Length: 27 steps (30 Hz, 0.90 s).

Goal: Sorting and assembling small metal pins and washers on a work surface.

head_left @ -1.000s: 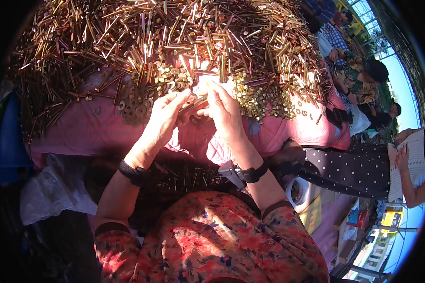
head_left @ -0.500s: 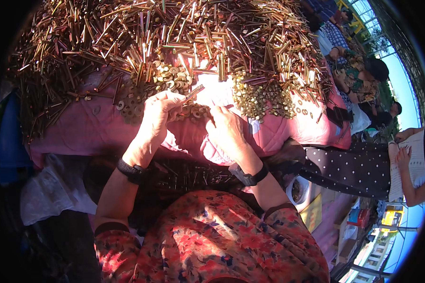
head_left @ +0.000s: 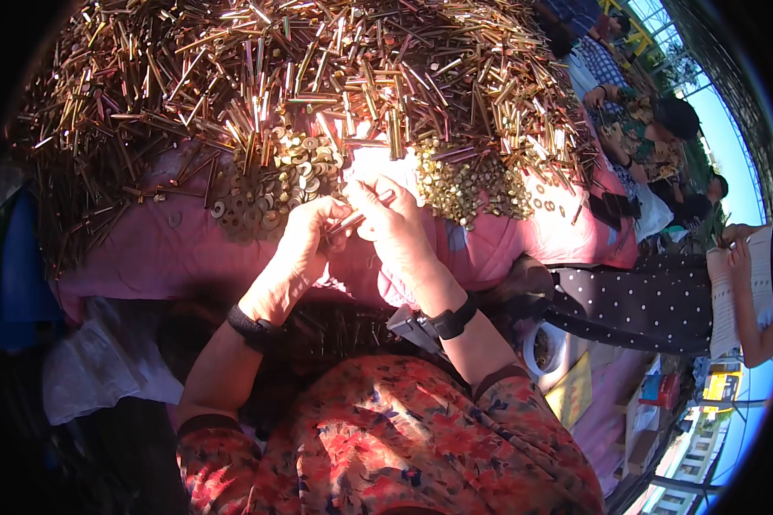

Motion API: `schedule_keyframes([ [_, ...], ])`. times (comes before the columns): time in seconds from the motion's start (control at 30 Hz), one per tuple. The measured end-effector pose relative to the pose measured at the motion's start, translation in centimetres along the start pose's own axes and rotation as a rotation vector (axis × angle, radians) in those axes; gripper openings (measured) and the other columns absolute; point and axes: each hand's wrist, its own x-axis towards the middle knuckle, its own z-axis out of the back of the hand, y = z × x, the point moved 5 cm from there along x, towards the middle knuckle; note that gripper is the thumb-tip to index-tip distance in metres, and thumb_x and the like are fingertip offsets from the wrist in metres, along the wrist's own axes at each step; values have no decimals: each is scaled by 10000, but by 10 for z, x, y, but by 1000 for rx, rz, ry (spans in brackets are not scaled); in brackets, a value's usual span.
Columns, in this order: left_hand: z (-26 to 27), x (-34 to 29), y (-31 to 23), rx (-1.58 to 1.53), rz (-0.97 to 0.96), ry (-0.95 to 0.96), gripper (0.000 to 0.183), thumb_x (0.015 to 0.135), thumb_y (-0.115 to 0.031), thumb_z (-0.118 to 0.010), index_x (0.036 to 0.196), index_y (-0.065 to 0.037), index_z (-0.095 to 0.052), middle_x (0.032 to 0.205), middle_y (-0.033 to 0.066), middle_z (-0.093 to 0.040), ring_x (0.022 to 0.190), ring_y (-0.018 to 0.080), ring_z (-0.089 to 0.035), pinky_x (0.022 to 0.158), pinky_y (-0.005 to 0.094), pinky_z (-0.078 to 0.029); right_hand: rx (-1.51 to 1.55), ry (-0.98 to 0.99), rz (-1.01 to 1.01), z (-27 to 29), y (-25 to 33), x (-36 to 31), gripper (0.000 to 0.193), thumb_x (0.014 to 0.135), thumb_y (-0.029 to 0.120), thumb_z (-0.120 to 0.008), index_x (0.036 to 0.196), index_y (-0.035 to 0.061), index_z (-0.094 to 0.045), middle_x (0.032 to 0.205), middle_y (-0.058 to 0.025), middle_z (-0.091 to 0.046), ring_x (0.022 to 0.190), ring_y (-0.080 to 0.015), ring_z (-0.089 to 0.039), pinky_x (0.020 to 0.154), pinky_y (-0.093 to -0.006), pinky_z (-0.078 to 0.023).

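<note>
The left hand (head_left: pixel 305 232) and the right hand (head_left: pixel 393 227) come close together over the near side of a pink quilted cloth (head_left: pixel 159 262), with 1 slim metal rod (head_left: pixel 344 225) between them; the left grip is narrow, thumb and fingers pinched on the rod's lower-left end; the right grip is narrow too, closed around its upper part, and a short tip shows past the fingers; the rod slants up toward the right; whether it touches the cloth, I cannot tell.

Just beyond the left hand lies a cluster of flat washers (head_left: pixel 311 163), some bright and some in shade; beyond the right hand, and to its right, spreads a heap of small gold-coloured pieces (head_left: pixel 468 182), their exact shape too small to tell; a few loose rings (head_left: pixel 550 207) lie further right; behind all of these, a great pile of metal rods (head_left: pixel 361 60) covers the far part of the cloth, lying at every angle; 2 dark wristbands (head_left: pixel 252 329) sit on the wrists, 1 on each; at the right stands a person in dotted black trousers (head_left: pixel 631 302).
</note>
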Motion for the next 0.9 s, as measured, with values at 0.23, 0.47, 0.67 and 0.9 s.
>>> schedule_keyframes([
  [0.23, 0, 11, -3, -111, -75, 69, 153, 816, -165, -557, 886, -40, -613, 842, 52, -644, 801, 155, -602, 825, 304, -467, -180, -79, 161, -8, -1, -8, 268, 940, 267, -519, 835, 34, -599, 720, 14, -581, 582, -49, -469, 517, -217, -384],
  [0.47, -6, 5, 6, -271, -5, -66, 217, 849, -242, -541, 926, -49, -603, 878, 54, -647, 822, 173, -599, 801, 304, -468, -274, -106, 263, -6, -4, -3, 311, 946, 275, -490, 840, -1, -586, 672, -41, -589, 575, -104, -541, 530, -260, -435],
  [0.67, -6, 8, 6, -277, -9, 0, 274, 850, -285, -552, 967, -41, -595, 938, 74, -634, 867, 178, -594, 804, 305, -468, -270, -99, 186, -6, -9, -11, 279, 946, 251, -493, 883, -3, -593, 694, -38, -587, 611, -91, -541, 537, -250, -429],
  [0.9, -6, 9, 4, -212, -50, 21, 248, 877, -261, -558, 1028, -66, -589, 1026, 62, -618, 941, 179, -574, 864, 334, -442, -87, -129, 157, 2, 3, -7, 219, 960, 239, -495, 942, 32, -564, 718, 30, -517, 576, -36, -437, 504, -199, -362],
])
